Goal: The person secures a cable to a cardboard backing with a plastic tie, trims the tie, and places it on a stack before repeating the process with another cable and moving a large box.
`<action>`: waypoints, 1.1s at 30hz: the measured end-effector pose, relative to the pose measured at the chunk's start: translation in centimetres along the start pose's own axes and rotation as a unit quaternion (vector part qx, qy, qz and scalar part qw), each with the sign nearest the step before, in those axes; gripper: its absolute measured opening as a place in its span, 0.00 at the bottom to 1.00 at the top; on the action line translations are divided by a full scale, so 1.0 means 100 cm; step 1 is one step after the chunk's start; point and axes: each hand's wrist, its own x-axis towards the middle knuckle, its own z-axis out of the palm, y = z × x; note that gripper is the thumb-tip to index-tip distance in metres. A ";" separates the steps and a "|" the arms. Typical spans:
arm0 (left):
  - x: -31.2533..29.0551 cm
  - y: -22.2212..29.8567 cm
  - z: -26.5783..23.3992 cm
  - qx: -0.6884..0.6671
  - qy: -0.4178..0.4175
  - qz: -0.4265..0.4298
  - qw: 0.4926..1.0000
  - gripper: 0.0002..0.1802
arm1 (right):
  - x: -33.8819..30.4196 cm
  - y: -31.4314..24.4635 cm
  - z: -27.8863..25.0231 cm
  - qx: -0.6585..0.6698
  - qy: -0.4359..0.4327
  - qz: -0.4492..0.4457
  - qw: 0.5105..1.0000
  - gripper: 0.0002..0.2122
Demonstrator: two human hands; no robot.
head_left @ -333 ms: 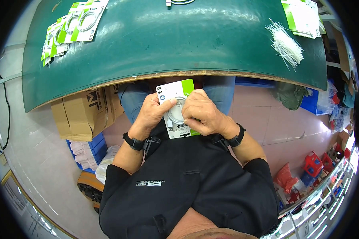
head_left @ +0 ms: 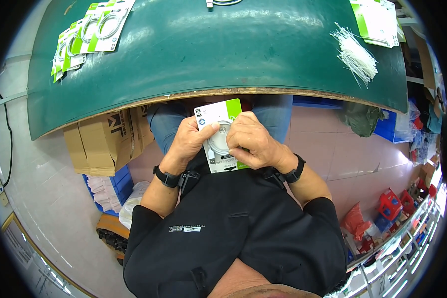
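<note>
Over my lap, just in front of the table edge, is a white and green cable card [head_left: 215, 110] with a coiled white USB cable [head_left: 216, 147] lying against its face. My left hand [head_left: 189, 137] grips the card's left side, thumb pressed on the front beside the coil. On the other side, my right hand [head_left: 253, 141] is closed, its fingers curled at the coil's right part. Whatever its fingertips pinch is hidden behind the knuckles, perhaps too small to make out. The cable's plug hangs near the lower left of the card.
The green table [head_left: 208, 54] spans ahead. Finished-looking cable cards [head_left: 107, 30] overlap at its far left; a pile of white cable ties [head_left: 355, 57] and stacked blank cards [head_left: 377, 25] lie far right. Another cable [head_left: 223, 3] sits at the far edge. A cardboard box [head_left: 102, 141] stands below left.
</note>
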 end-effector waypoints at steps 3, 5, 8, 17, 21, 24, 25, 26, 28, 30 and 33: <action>0.000 -0.001 0.000 -0.006 -0.001 -0.001 1.000 0.15 | -0.001 0.000 0.000 0.002 -0.003 0.001 1.000 0.08; 0.000 0.000 0.001 -0.007 -0.001 -0.001 1.000 0.15 | 0.000 0.000 0.000 0.000 0.002 0.000 1.000 0.08; 0.000 0.001 0.002 -0.009 -0.001 -0.001 1.000 0.15 | 0.000 0.000 -0.001 -0.003 0.007 0.002 1.000 0.08; 0.000 0.008 0.010 0.016 -0.004 0.018 1.000 0.15 | 0.012 -0.003 -0.005 0.022 0.094 0.066 0.993 0.06; 0.000 0.008 0.012 0.035 0.000 0.027 0.999 0.15 | 0.014 -0.002 0.006 0.111 0.173 0.179 0.962 0.05; 0.001 0.007 0.013 0.045 -0.004 0.034 0.998 0.15 | 0.015 -0.002 0.008 0.103 0.205 0.201 0.952 0.04; 0.000 0.009 0.014 0.045 -0.006 0.036 0.998 0.15 | 0.015 -0.002 0.007 0.062 0.206 0.181 0.960 0.04; 0.000 0.010 0.015 0.046 -0.009 0.038 0.998 0.14 | 0.015 -0.001 0.007 0.021 0.206 0.162 0.965 0.04; 0.000 0.010 0.014 0.046 -0.011 0.041 0.998 0.14 | 0.017 0.001 0.006 -0.003 0.200 0.140 0.970 0.04; 0.001 0.008 0.013 0.039 -0.019 0.038 0.998 0.14 | 0.019 0.003 0.005 -0.051 0.190 0.095 0.976 0.05; 0.000 0.008 0.013 0.034 -0.020 0.041 0.998 0.14 | 0.020 -0.001 -0.002 -0.054 0.156 0.098 0.981 0.08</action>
